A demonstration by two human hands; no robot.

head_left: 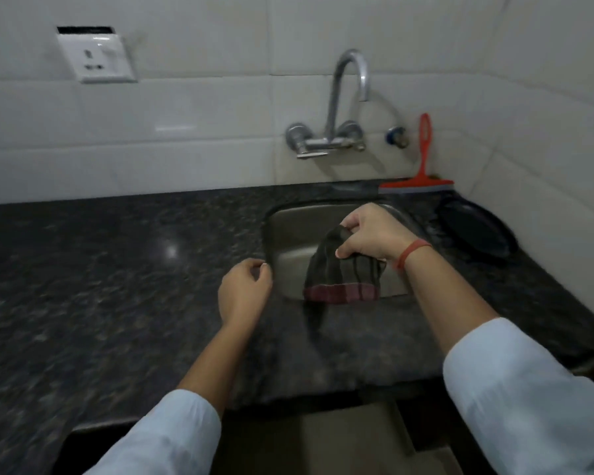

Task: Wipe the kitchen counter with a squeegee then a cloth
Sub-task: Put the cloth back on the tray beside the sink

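Cloth (340, 272), seemingly unlabelled, hangs pinched in right hand (371, 234) over sink (288, 231).

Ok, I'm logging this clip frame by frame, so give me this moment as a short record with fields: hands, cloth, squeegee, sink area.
right hand: pinches the dark cloth by its top edge, above the sink
left hand: empty, loosely curled, over the sink's left rim
cloth: hangs down, red-striped hem at the bottom
squeegee: red, leaning upright against the wall tiles behind the sink
faucet: wall-mounted, no water seen running
counter: dark speckled stone
dark round pan: on the counter, right of the sink
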